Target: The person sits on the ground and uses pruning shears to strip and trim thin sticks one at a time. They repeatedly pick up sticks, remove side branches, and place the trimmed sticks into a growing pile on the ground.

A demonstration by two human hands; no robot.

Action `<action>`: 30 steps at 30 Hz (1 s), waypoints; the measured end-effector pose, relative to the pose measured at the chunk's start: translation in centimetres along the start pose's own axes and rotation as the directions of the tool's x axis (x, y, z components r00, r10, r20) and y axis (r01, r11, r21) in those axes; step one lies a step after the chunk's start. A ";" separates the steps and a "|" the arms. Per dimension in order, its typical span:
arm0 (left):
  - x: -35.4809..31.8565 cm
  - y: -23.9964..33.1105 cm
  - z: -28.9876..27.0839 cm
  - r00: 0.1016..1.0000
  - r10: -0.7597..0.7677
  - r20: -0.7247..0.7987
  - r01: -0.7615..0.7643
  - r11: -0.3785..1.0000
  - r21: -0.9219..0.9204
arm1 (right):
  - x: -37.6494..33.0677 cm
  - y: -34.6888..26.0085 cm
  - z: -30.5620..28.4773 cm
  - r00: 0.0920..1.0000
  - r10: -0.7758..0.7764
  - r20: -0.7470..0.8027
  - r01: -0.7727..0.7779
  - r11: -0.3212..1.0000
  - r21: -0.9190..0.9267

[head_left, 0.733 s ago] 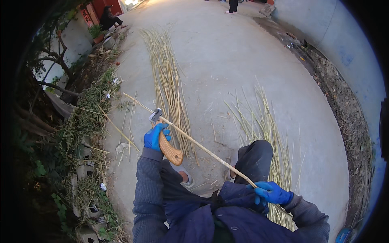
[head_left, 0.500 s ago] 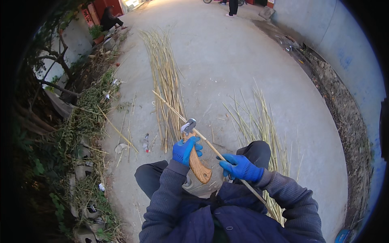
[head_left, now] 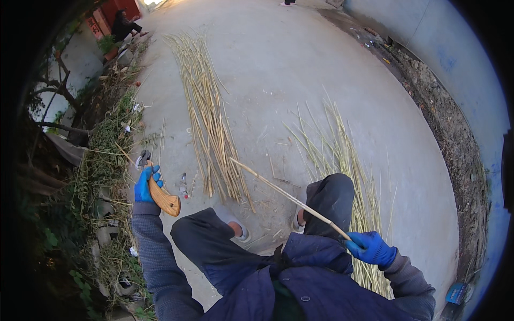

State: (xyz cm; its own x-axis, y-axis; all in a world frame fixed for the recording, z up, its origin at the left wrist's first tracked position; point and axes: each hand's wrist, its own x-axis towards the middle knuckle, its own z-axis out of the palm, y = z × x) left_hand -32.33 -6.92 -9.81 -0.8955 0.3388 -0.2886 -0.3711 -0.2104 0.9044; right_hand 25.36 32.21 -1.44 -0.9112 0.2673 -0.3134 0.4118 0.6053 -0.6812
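Note:
My left hand [head_left: 145, 184], in a blue glove, is wrapped round a tool with a curved wooden handle [head_left: 165, 199] and a grey metal head [head_left: 143, 159]. It is held out at the left, over the edge of the paving. In its blue glove, my right hand [head_left: 369, 249] grips one end of a pale dry stalk [head_left: 292, 198]. The stalk slants up and left past my knee, its free end near the lower part of a bundle of long tan stalks [head_left: 206, 112]. Tool and stalk are well apart.
More loose, greenish stalks [head_left: 348, 155] lie beside and under my right leg. Weeds and rubble [head_left: 110, 144] line the left edge; a blue-grey wall [head_left: 428, 48] stands along the right. Ahead on the left, a person [head_left: 126, 25] sits near a potted plant [head_left: 108, 47].
My left hand has moved left with the tool, away from the stalk that rested at its metal head. My right hand has drawn back down and right, still holding the stalk.

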 end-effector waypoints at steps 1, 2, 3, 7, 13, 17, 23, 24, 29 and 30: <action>-0.9 -1.2 1.8 1.000 0.012 0.018 -0.012 1.000 -0.001 | 0.6 0.3 -0.4 0.991 -0.044 -0.130 0.035 0.997 -0.076; -1.9 -2.5 3.8 0.995 0.046 0.091 -0.044 0.999 -0.024 | 1.2 0.7 -0.8 0.974 -0.079 -0.214 0.053 0.991 -0.125; -2.9 -3.8 5.9 0.996 0.041 0.083 -0.043 0.999 0.028 | 1.7 1.2 -1.4 0.961 -0.041 -0.272 0.004 0.991 -0.135; -6.2 -7.7 13.4 0.979 -0.132 0.155 0.094 0.968 0.232 | 2.6 4.9 -3.2 0.908 0.012 -0.419 -0.091 0.981 -0.170; -10.5 -10.7 20.2 0.914 -0.288 0.287 0.160 0.903 0.398 | 0.4 13.1 -1.1 0.876 0.098 -0.473 -0.217 0.955 -0.203; -12.2 -11.1 22.1 0.872 -0.294 0.392 0.088 0.881 0.464 | -2.4 18.1 2.3 0.851 0.238 -0.469 -0.335 0.932 -0.136; -12.7 -12.7 23.5 0.869 -0.324 0.375 0.102 0.858 0.503 | -5.7 21.6 5.8 0.829 0.268 -0.490 -0.395 0.902 -0.174; -12.5 -13.2 23.5 0.862 -0.362 0.355 0.151 0.853 0.500 | -6.0 21.8 6.3 0.818 0.284 -0.500 -0.429 0.880 -0.202; -11.6 -14.9 22.6 0.855 -0.383 0.351 0.109 0.792 0.600 | -8.3 22.6 8.2 0.827 0.341 -0.448 -0.482 0.840 -0.250; -11.4 -15.2 22.4 0.842 -0.403 0.360 0.130 0.798 0.589 | -8.9 22.9 8.7 0.816 0.356 -0.456 -0.511 0.813 -0.279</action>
State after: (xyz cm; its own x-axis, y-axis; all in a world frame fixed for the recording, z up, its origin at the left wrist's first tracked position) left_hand -10.99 12.92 -13.19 -0.5157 0.6997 -0.4944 -0.2681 0.4163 0.8688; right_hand 42.96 37.15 -20.01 -0.6001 0.7754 -0.1967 0.7983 0.5649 -0.2087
